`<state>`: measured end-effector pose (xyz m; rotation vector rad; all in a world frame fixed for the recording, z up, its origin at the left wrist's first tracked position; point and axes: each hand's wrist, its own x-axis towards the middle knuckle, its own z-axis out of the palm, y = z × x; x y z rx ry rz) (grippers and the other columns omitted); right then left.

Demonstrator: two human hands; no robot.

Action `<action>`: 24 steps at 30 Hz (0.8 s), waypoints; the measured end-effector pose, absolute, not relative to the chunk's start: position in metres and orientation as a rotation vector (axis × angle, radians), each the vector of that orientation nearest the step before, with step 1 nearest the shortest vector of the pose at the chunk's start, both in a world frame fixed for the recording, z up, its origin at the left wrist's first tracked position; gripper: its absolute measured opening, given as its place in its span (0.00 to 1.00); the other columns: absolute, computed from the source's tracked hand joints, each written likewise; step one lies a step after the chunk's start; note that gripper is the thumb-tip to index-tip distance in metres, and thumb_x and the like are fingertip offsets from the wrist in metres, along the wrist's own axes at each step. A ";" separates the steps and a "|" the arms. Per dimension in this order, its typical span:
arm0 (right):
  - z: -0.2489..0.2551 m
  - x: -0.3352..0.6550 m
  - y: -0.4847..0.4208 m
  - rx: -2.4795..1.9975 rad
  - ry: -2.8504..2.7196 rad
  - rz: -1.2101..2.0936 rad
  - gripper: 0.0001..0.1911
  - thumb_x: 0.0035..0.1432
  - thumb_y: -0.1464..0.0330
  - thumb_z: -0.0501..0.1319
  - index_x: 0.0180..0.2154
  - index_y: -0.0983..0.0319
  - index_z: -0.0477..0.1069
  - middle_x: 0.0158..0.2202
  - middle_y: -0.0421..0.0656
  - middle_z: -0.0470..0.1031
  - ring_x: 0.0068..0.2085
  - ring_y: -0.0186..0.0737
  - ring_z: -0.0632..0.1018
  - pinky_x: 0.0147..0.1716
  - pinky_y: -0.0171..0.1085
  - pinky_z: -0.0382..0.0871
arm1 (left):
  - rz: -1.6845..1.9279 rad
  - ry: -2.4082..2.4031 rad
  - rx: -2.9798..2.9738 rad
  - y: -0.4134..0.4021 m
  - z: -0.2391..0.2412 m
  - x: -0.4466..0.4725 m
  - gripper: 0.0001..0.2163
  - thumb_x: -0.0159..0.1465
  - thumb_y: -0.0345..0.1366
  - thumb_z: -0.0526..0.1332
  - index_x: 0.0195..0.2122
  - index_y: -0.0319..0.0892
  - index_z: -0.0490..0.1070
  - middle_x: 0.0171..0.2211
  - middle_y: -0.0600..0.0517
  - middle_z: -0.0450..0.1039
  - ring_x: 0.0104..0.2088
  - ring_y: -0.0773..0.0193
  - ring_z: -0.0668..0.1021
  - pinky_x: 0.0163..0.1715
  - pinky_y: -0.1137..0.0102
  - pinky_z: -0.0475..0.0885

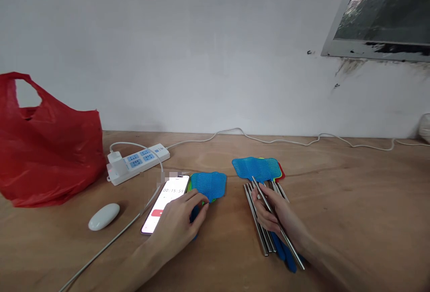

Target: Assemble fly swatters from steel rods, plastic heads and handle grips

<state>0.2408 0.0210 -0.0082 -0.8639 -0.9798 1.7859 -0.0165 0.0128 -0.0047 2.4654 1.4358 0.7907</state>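
Observation:
My right hand (277, 211) is closed around a thin metal tube (285, 238), which slants from upper left to lower right. Several more metal tubes (258, 225) lie beneath that hand. Blue handles (289, 260) poke out below them. Just beyond is a stack of fly swatter heads (251, 168), blue on top with yellow and red edges showing. My left hand (183, 220) has thumb and fingertips pinched at the lower edge of a blue mesh fly swatter head (210, 184). Green mesh shows under that head, and the hand partly hides the pile.
A phone (171, 198) with a running timer lies beside my left hand. Farther left are a white power strip (141, 163), a white oval object (104, 216) and a red plastic bag (50, 148). A white cable (110, 242) crosses the wooden table (352, 202).

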 end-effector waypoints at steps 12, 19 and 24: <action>0.006 0.240 0.014 -0.931 -0.761 1.586 0.20 0.51 0.52 0.72 0.27 0.62 0.76 0.21 0.33 0.55 0.21 0.27 0.55 0.17 0.27 0.55 | 0.740 1.437 2.454 0.012 -0.003 -0.016 0.12 0.70 0.36 0.51 0.36 0.44 0.74 0.31 0.52 0.73 0.27 0.62 0.72 0.27 0.70 0.60; 0.001 0.240 0.015 -0.905 -0.882 1.513 0.20 0.46 0.53 0.75 0.32 0.63 0.81 0.24 0.39 0.70 0.24 0.28 0.71 0.19 0.26 0.61 | 0.775 1.405 2.437 0.013 -0.005 -0.016 0.12 0.71 0.37 0.51 0.36 0.44 0.73 0.31 0.52 0.74 0.28 0.61 0.73 0.28 0.69 0.62; 0.000 0.239 0.015 -0.913 -0.988 1.532 0.19 0.49 0.54 0.74 0.35 0.62 0.83 0.29 0.43 0.78 0.28 0.32 0.77 0.23 0.28 0.68 | 0.904 1.282 2.325 0.009 -0.001 -0.018 0.14 0.74 0.38 0.47 0.40 0.44 0.72 0.34 0.52 0.76 0.34 0.60 0.77 0.34 0.68 0.66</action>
